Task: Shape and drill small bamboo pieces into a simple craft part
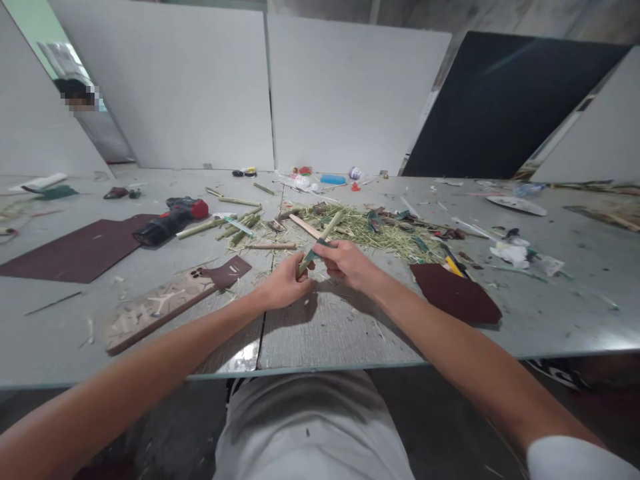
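Note:
My left hand is closed around the lower end of a peeled green stem, which slants up and away to the right. My right hand is closed, its thumb pressing a dark green strip against the stem; the strip may be folded sandpaper. A flat pale wooden stick crosses behind the stem and reaches my right fingers; whether they grip it I cannot tell. Both hands are just above the table. Beyond them spreads a heap of green shavings.
Left lie a black-and-red power tool, a brown sheet, a wooden board and several cut stems. Right are another brown sheet, a yellow-and-black tool and crumpled white plastic. White panels stand behind; a person shows far left.

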The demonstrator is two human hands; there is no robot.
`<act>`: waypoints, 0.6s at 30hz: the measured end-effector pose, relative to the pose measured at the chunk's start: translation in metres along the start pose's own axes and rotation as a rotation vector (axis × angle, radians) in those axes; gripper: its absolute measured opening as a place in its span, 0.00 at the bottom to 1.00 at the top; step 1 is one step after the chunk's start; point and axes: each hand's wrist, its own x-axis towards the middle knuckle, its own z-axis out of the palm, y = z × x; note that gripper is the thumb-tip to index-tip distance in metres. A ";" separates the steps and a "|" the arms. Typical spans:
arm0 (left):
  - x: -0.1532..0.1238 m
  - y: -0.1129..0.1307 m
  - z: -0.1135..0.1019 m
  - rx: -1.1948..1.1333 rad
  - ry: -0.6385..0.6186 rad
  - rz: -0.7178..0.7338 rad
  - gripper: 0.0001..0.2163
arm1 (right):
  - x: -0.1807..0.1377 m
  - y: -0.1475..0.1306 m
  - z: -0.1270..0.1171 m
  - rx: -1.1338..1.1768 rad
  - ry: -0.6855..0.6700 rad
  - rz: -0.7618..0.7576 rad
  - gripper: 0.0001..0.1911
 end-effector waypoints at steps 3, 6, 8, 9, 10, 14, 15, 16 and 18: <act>0.000 -0.002 0.000 -0.002 0.008 0.031 0.10 | 0.000 0.002 0.002 -0.033 -0.020 0.019 0.17; 0.002 -0.005 -0.001 -0.013 0.007 0.016 0.10 | 0.000 0.002 0.003 -0.037 0.008 -0.032 0.17; 0.002 -0.006 -0.001 0.022 0.024 0.031 0.10 | 0.000 0.002 0.003 -0.092 0.002 -0.028 0.17; 0.002 -0.006 -0.001 0.022 0.030 0.031 0.10 | 0.000 0.002 0.003 -0.118 0.004 -0.030 0.17; 0.003 -0.005 -0.001 0.006 0.026 0.022 0.10 | 0.000 0.002 0.002 -0.127 0.024 -0.053 0.16; 0.002 -0.001 -0.002 0.001 0.013 0.001 0.10 | -0.001 0.001 0.001 -0.229 0.067 -0.126 0.17; 0.002 0.000 -0.002 0.015 0.016 0.004 0.10 | -0.001 0.000 0.000 -0.262 0.063 -0.127 0.18; 0.002 0.000 -0.002 0.016 0.017 0.002 0.10 | -0.002 0.000 0.000 -0.274 0.067 -0.133 0.18; 0.002 0.001 -0.003 0.006 0.007 -0.007 0.10 | -0.002 0.000 0.000 -0.269 0.088 -0.158 0.17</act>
